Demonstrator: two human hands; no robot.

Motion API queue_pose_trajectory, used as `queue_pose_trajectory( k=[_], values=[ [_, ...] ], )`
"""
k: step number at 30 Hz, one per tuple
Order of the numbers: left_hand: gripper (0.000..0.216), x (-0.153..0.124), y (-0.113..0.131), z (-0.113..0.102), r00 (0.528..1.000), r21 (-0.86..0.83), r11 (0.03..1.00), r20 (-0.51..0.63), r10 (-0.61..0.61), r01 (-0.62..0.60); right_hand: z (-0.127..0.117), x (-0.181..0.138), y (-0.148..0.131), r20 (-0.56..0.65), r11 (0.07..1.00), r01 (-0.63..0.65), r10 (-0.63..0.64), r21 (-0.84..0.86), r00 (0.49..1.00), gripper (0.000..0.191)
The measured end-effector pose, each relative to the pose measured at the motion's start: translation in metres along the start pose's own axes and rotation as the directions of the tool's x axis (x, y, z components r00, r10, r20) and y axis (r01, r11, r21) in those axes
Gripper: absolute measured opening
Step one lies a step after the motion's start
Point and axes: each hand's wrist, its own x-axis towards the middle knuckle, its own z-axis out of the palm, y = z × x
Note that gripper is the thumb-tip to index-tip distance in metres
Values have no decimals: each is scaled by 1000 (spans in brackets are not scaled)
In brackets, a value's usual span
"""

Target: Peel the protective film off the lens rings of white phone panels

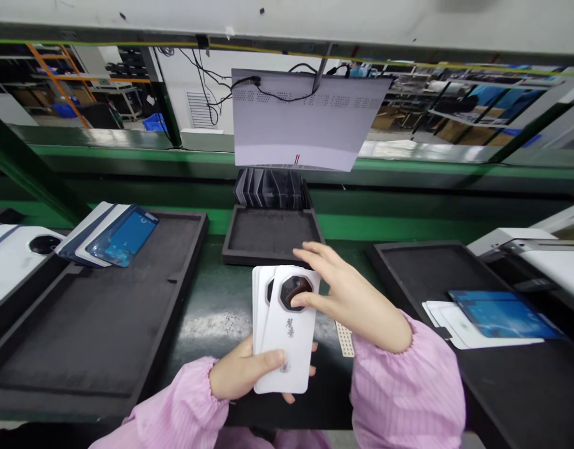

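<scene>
A small stack of white phone back panels (pixel 294 346), slightly fanned, stands tilted in front of me, with a dark octagonal camera patch and dark lettering on the front one. My left hand (pixel 238 371) is closed around its lower part, thumb on the front face and fingertips showing past the right edge. My right hand (pixel 355 296) is at the upper right corner. Its thumb tip lies over the camera patch, while the other fingers stretch out apart above the top edge. A beige strip of small dots (pixel 345 340) lies partly hidden beneath the right forearm.
A black tray (pixel 85 324) at left bears white and blue phone-shaped panels (pixel 123 237). The right tray (pixel 516 380) has white panels under a blue one (pixel 506 313). Dark sheets (pixel 272 189) stand in the middle tray (pixel 272 259), beneath a hanging white panel (pixel 306 125).
</scene>
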Motion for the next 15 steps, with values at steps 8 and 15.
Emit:
queue_pose_trajectory(
  k=[8,15],
  values=[
    [38,2,12,-6,990,79,991,-91,111,-104,-23,1,39,-401,944,-104,231,314,887,23],
    [44,-5,42,-20,813,98,880,-346,468,-465,8,12,36,216,991,-118,102,62,971,18]
  ],
)
